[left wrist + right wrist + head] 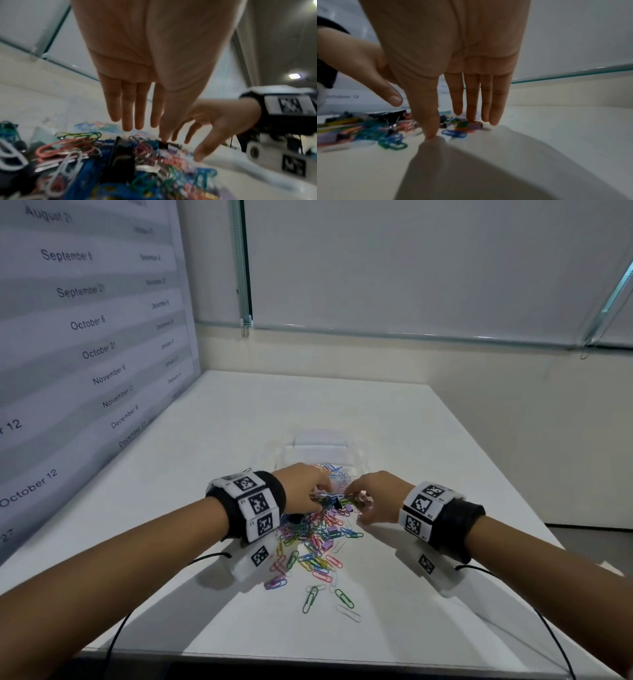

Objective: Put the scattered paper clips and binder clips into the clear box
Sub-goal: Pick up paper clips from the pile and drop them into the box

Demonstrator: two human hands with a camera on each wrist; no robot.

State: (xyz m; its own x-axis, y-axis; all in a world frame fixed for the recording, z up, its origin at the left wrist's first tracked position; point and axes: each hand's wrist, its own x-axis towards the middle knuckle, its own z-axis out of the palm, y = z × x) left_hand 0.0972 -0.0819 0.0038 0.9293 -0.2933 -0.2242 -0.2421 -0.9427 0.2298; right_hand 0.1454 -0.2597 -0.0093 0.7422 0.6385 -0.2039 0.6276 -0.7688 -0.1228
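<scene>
Scattered paper clips (317, 559) are lying nearest on the worktop (428, 474); 2 hands, left hand (301, 491) and right hand (376, 494), fingers straight and spread, are herding the pile toward the clear box (325, 450).

The table (445, 440) lies bare along its right edge, far edge and left edge, giving open approaches to the middle from those sides. The box (322, 450) stands mid-table, with the clips (318, 546) heaped from its near wall toward the near edge, and both hands, left hand (301, 491) and right hand (376, 494), crowd the pile's far end. A wall chart (85, 337) rises along the left edge, blocking reach there.
</scene>
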